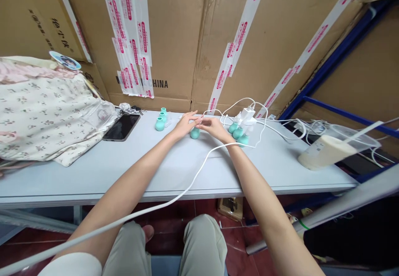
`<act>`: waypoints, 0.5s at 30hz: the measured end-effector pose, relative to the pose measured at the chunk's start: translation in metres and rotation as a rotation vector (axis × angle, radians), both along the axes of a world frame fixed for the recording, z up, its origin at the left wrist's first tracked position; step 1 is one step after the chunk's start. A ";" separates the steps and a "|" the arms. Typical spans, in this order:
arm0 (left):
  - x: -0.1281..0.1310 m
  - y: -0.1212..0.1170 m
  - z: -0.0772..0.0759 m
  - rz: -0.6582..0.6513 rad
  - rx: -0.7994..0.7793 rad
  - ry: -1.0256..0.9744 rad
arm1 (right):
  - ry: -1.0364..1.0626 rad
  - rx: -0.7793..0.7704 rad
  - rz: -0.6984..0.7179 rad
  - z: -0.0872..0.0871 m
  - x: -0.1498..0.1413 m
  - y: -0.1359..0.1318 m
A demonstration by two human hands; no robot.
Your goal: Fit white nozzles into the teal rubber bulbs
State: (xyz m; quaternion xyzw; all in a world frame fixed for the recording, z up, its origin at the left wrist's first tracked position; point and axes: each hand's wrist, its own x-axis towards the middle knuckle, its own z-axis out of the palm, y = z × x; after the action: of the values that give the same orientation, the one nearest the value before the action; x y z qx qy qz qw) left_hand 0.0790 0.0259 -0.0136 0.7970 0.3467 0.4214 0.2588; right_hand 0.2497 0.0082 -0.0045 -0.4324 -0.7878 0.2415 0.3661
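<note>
Over the middle of the table, my left hand [184, 125] and my right hand [215, 128] meet at the top of a small teal round-bodied bulb [195, 133]. The fingers of both hands come together there in a pinch, and whatever is between them is too small to make out. Three similar teal bulbs with open necks, the nearest [160, 124] among them, stand in a row to the left beside some clear pieces [168, 120]. By my right wrist sit three more teal bulbs [238, 133], with clear or whitish parts at their tops.
A white cable [199, 172] crosses in front of my forearms. Behind the right bulbs is a white plug adapter [247, 113]. A phone [122, 127] and floral cloth bag [46, 109] lie left; a tilted plastic jug [327, 151] stands right. Taped cardboard [174, 39] backs the table [124, 176].
</note>
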 end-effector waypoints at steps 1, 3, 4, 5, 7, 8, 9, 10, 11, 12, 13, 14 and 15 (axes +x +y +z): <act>0.000 0.000 -0.001 -0.022 0.002 -0.011 | 0.006 0.010 -0.016 0.000 -0.002 -0.001; 0.002 -0.001 -0.003 -0.081 0.005 -0.044 | 0.019 0.038 -0.059 0.002 -0.005 -0.003; 0.003 -0.002 -0.003 -0.104 0.003 -0.069 | 0.020 0.051 -0.079 0.004 -0.006 -0.005; 0.004 -0.002 -0.004 -0.111 0.000 -0.099 | 0.016 0.061 -0.095 0.007 -0.006 -0.006; 0.003 0.000 -0.004 -0.071 -0.005 -0.171 | -0.026 0.071 -0.121 0.014 -0.003 -0.010; 0.002 0.003 -0.004 -0.033 -0.008 -0.205 | -0.065 0.079 -0.151 0.019 0.001 -0.011; 0.000 0.005 -0.004 0.010 -0.009 -0.237 | -0.112 0.095 -0.204 0.023 0.006 -0.012; -0.003 0.009 -0.004 0.051 -0.010 -0.261 | -0.160 0.121 -0.280 0.027 0.012 -0.013; -0.006 0.012 -0.004 0.091 -0.007 -0.275 | -0.206 0.156 -0.374 0.031 0.018 -0.013; -0.009 0.015 -0.003 0.129 -0.003 -0.282 | -0.249 0.195 -0.471 0.033 0.025 -0.013; -0.013 0.018 -0.003 0.167 0.005 -0.282 | -0.288 0.233 -0.560 0.034 0.031 -0.012; -0.016 0.020 -0.003 0.205 0.018 -0.278 | -0.330 0.267 -0.631 0.034 0.037 -0.011; -0.019 0.021 -0.002 0.245 0.037 -0.269 | -0.378 0.299 -0.682 0.033 0.042 -0.010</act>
State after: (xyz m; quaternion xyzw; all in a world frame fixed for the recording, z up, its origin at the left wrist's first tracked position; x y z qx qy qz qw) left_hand 0.0603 0.0466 -0.0155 0.6898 0.3955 0.5590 0.2351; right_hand 0.2915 -0.0017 0.0287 -0.6473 -0.6793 -0.0941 0.3328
